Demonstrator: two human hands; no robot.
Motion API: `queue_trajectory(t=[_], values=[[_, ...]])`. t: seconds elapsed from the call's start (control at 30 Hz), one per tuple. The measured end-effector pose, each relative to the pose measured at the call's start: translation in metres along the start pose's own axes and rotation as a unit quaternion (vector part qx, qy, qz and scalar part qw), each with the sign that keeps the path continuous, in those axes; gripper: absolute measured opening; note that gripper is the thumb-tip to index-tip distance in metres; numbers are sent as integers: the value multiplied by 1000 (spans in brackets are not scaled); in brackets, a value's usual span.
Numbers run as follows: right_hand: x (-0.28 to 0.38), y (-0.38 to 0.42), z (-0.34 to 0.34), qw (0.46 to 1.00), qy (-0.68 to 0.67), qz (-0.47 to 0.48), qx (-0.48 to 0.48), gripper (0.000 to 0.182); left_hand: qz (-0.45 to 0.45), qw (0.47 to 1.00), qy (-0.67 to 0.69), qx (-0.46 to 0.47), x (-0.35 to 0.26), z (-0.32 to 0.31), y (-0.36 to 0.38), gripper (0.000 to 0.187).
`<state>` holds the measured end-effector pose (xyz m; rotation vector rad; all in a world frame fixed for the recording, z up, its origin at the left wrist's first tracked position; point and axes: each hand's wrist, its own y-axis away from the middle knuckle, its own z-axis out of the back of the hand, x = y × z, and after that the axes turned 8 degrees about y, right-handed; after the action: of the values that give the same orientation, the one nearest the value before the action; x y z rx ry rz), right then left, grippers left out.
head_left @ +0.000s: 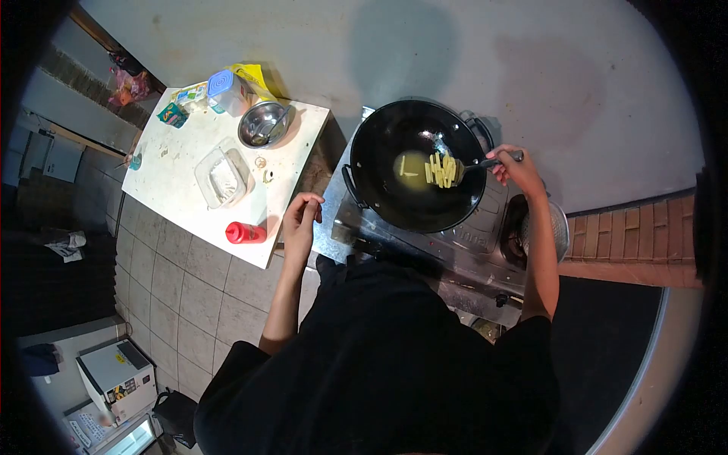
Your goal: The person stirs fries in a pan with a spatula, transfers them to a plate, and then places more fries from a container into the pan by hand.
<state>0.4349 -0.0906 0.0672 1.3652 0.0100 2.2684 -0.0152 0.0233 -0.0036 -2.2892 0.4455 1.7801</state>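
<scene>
A large black wok [379, 199] stands on a metal stove [470, 235], with a little yellowish oil [410, 164] at its bottom. My right hand [513, 168] is closed round the handle of a spatula [485, 164], which reaches in over the wok's right rim. Several pale yellow cut sticks [440, 171] lie at the spatula's head, and a few more are in the oil. My left hand [305, 215] hangs left of the wok, touching nothing, its fingers loosely curled with the tips near each other. What it holds, if anything, cannot be made out.
Left of the stove, a white table [178, 163] carries a steel bowl [263, 124], a clear plastic container [221, 177], a blue-lidded tub [227, 91] and a red bottle [246, 233]. A round metal strainer [557, 231] is at the stove's right, beside a brick ledge [629, 235].
</scene>
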Motion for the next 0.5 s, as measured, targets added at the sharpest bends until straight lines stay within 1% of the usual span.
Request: queue_trajectory(t=[0.07,0.13,0.17,0.27,0.3,0.37,0.43,0.5], values=[[-2,1,-5,1000,11,-7,5,27,3,1000,0,2,1,0,-1,16],[-6,1,-26,999,-4,-41,-15,28,6,1000,-2,5,1,-1,-2,16],[-8,1,-37,999,-6,-41,-15,28,7,1000,0,3,0,-2,-2,15],[-9,1,-74,994,-83,-56,-32,28,6,1000,5,-1,-2,-4,-3,15],[-11,1,-85,995,-84,-53,-29,28,5,1000,7,-3,-2,-4,-2,15],[-13,2,-104,984,-165,-45,-46,27,3,1000,7,-1,1,-1,-2,15],[-14,2,-118,981,-181,-43,-54,26,2,1000,9,-1,1,0,-3,16],[-18,3,-128,972,-223,-15,-80,26,18,1000,-12,-7,0,1,-2,15]])
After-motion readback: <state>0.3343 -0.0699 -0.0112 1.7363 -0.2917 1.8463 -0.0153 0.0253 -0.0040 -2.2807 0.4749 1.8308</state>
